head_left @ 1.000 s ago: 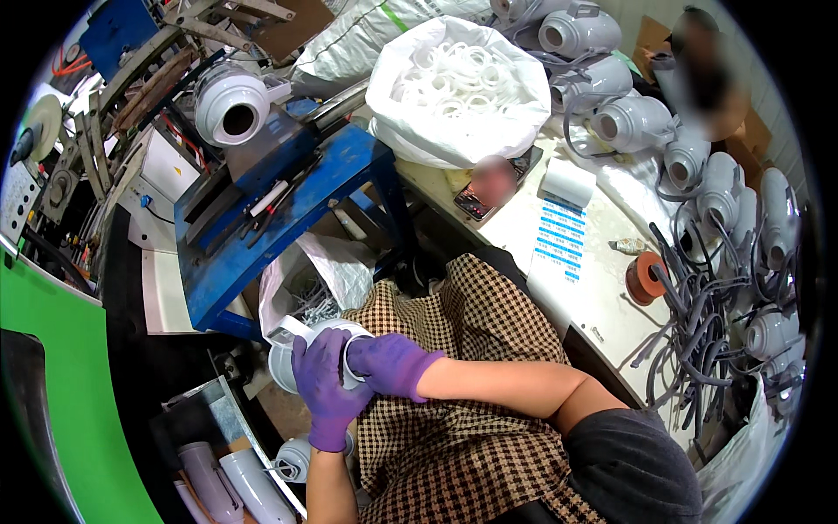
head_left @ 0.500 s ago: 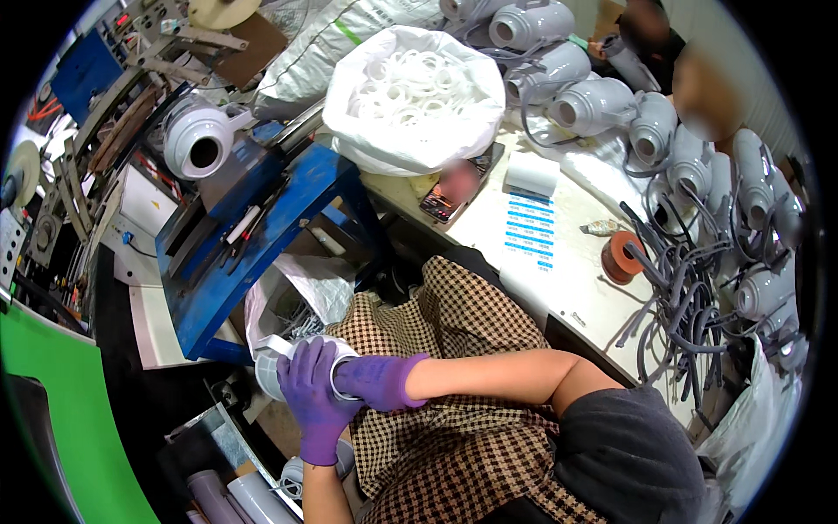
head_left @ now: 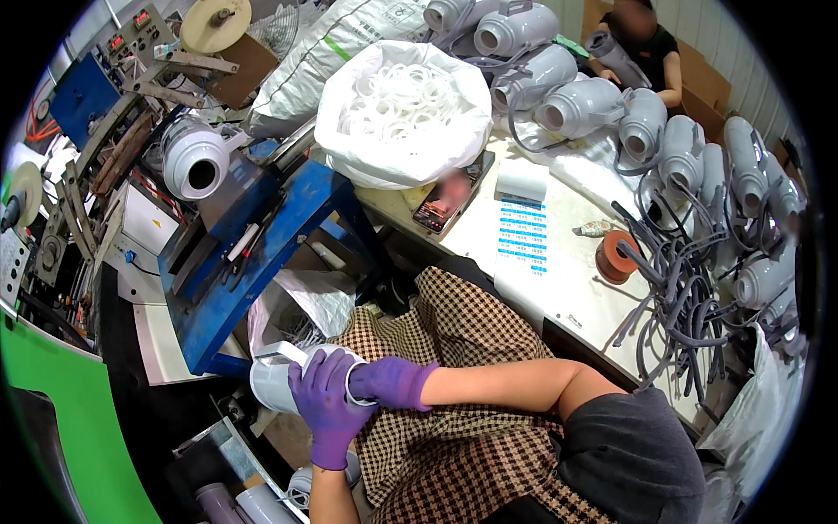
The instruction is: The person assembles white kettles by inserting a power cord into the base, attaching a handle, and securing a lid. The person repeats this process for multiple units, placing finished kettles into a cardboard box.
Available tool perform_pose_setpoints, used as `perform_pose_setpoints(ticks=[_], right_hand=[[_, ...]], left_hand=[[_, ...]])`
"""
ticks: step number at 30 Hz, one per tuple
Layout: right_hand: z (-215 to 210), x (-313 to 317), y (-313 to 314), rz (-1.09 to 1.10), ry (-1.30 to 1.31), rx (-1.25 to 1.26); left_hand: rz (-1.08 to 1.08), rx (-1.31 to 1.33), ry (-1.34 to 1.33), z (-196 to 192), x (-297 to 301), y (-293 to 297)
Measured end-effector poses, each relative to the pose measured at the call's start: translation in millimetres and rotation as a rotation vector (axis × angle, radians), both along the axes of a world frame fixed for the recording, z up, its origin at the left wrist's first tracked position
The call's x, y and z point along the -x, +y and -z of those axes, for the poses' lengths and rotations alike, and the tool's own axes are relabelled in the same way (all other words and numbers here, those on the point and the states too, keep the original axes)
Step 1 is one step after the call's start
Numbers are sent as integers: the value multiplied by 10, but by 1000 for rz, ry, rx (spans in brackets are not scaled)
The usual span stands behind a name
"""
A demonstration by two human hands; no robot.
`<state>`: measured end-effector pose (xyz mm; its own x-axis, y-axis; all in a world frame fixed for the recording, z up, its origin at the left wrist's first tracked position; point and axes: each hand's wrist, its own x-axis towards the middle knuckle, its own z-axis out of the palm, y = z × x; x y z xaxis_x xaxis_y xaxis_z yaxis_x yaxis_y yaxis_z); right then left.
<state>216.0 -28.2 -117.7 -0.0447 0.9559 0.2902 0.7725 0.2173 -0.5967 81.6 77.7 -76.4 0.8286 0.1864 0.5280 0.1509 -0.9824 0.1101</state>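
A light grey jug housing [head_left: 272, 390] with a loop handle [head_left: 281, 351] lies on its side above my lap, its open end toward my right. My left hand [head_left: 330, 403], in a purple glove, wraps over the housing from the near side, fingers spread along its wall. My right hand [head_left: 394, 382], also gloved in purple, reaches into the open end. Its fingers are hidden inside the rim, so what they touch there does not show. My checked apron [head_left: 471, 323] spreads below.
On the white table [head_left: 559, 288] are a bag of white rings [head_left: 327, 131], a phone [head_left: 434, 212], blue-printed labels [head_left: 522, 236], a reddish-brown spool [head_left: 616, 257], grey cords [head_left: 690, 297] and several grey jugs [head_left: 566, 109]. Another person [head_left: 659, 52] sits beyond. A blue stand [head_left: 209, 323] is left.
The jug housing has tipped and moved slightly, so more of its side and handle shows. Both my hands stay on it, shifted slightly right. The whole view has moved a little.
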Motion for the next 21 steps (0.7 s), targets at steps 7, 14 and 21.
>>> perform_pose_setpoints(ticks=[7,14,21], right_hand=[[-203,68,-163,-122,49,108],[-235,-87,-484,-220,46,190],[-225,-1418,-1900,910,127,-414]], left_hand=[[-9,-20,63,26,114,3],[88,-35,92,-141,14,-191],[320,-214,134,-297,372,-521]])
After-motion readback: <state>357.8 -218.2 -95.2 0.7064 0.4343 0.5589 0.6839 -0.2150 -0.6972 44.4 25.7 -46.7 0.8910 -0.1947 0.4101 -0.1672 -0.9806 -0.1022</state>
